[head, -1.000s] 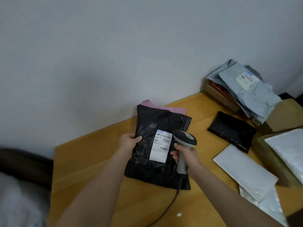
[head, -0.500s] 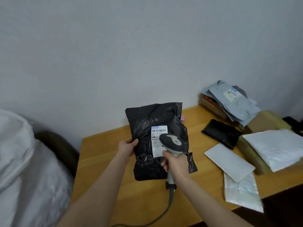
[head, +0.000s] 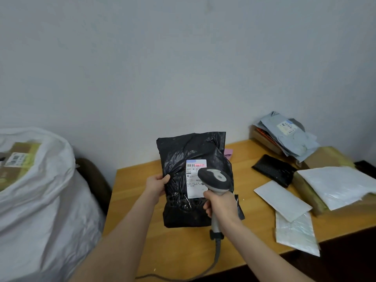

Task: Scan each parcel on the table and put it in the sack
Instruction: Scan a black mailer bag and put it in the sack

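Vs. 1 s ago, the black crinkled plastic mailer parcel (head: 183, 155) had come up from lying low over the light wooden table (head: 132, 200) to nearly upright, held in front of the wall. A red scan line (head: 199, 165) now lay across the top barcode of its white shipping label (head: 193, 190); neither earlier frame showed one. The view had also swung left, bringing in the big white woven sack (head: 40, 200) beside the table's left end, w/ a taped cardboard box (head: 18, 157) already in its mouth.

Judged: the scan was prob. registering right then, so this parcel's next stop would be the sack. A pile of grey poly mailers (head: 289, 137) and white padded envelopes (head: 281, 200) still lay at the table's right, so plenty was left to do.

Grip: the left hand (head: 155, 185) pinched the parcel's left edge, thumb on front, fingers behind. The right hand (head: 220, 205) was wrapped round the handle of the grey corded handheld scanner (head: 215, 180), head aimed at the label from just below the barcode.

Hard to see:
- The scanner head covered the label's right-middle part.
- The right hand hid the parcel's lower right corner.
- The trigger finger wasn't visible, so I couldn't tell if it was pressed.
- I couldn't tell whether the parcel's btm edge touched the table.
- The label text was too small to read.
- The sack's left side was cut off by the frame edge.
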